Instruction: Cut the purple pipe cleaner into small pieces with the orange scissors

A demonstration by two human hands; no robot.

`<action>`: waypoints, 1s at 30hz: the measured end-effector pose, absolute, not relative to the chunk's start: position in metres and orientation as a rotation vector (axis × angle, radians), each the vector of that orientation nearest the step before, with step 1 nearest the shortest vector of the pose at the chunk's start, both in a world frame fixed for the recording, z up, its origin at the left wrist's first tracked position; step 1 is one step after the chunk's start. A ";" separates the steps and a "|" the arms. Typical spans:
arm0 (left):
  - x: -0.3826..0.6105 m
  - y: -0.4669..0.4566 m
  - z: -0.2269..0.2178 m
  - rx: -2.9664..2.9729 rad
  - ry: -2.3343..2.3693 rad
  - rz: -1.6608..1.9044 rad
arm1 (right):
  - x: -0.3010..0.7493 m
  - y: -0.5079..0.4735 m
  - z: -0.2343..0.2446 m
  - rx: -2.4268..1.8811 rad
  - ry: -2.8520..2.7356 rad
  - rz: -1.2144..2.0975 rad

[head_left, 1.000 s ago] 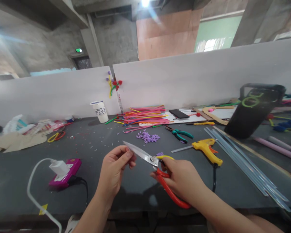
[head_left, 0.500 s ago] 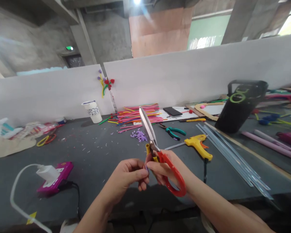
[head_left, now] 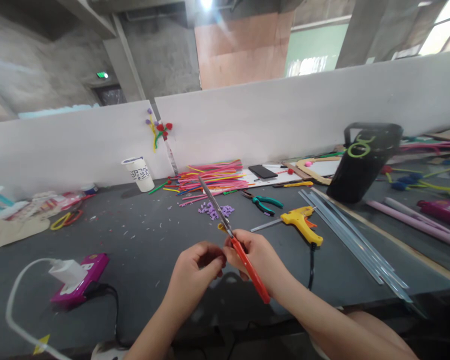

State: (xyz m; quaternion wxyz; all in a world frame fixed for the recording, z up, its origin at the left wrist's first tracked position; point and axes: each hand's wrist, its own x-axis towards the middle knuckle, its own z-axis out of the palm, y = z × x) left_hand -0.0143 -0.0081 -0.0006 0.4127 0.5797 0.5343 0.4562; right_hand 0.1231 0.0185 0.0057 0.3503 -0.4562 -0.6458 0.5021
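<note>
My right hand [head_left: 260, 255] holds a pair of scissors [head_left: 251, 270] with red handles, the closed-looking blades pointing up and away to the left. A small yellow piece [head_left: 222, 227] pokes out beside the scissors' pivot. My left hand [head_left: 195, 267] is closed in a pinch, its fingertips close to those of my right hand. Whatever it pinches is hidden. Just beyond the blades lies a pile of short purple pieces [head_left: 214, 211]. Behind that is a heap of pink, red and yellow fuzzy stems [head_left: 210, 180].
On the right lie a yellow glue gun [head_left: 300, 222], teal-handled pliers [head_left: 268, 202], clear glue sticks [head_left: 356, 245] and a black bottle [head_left: 363, 165]. A white cup [head_left: 139, 175] stands at the back. A purple power strip [head_left: 84, 280] with cables sits left. A white partition [head_left: 285, 112] runs behind.
The scissors have turned edge-on and tipped to the left in my right hand. A purple bit earlier visible at my fingertips no longer shows. The whole view has shifted slightly.
</note>
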 end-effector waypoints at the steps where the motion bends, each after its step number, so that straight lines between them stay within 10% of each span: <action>1: -0.014 -0.009 -0.001 1.498 1.368 1.152 | 0.122 0.019 0.005 -1.194 -1.683 1.279; 30: -0.038 -0.011 0.010 1.027 1.057 1.675 | 0.136 0.008 -0.008 -1.336 -2.392 0.075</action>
